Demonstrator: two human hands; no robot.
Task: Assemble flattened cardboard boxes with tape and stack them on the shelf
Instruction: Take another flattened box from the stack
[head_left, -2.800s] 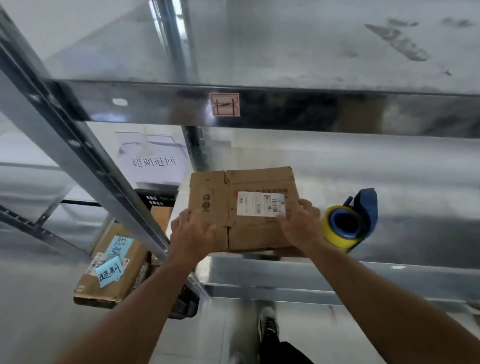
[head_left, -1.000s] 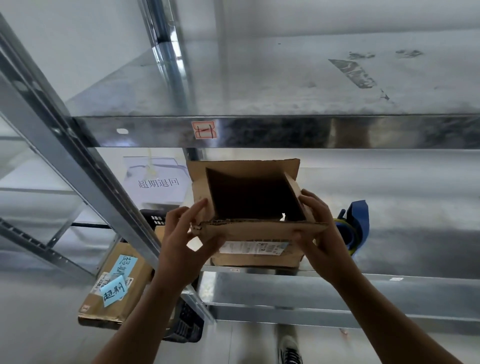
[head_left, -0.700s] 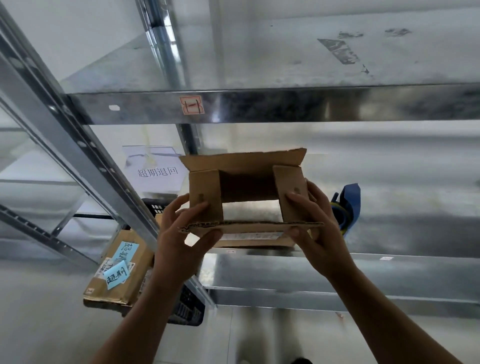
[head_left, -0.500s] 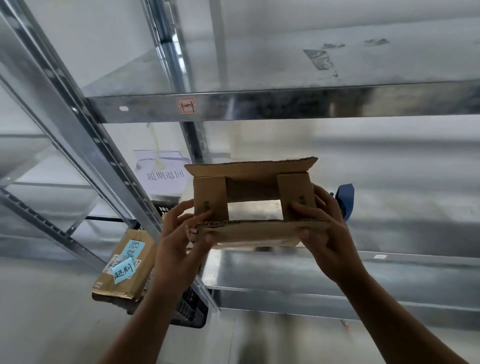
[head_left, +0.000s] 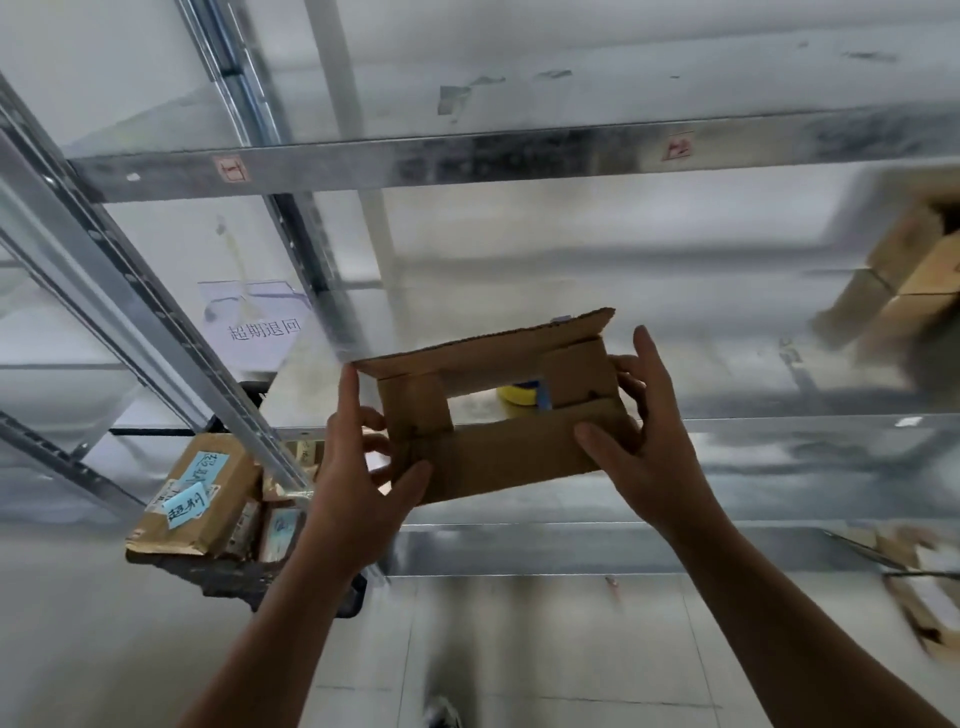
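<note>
While both hands (head_left: 358, 483) (head_left: 649, 447) pinch its ends, the box (head_left: 498, 410) seems half-folded between them.

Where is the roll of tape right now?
In the head view, the yellow tape roll sits on the metal shelf, glimpsed through the gap in the cardboard box held between both hands.

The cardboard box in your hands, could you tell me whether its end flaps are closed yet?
Partly closed: the cardboard box has both side flaps folded in, but a gap between them shows the tape roll behind.
</note>
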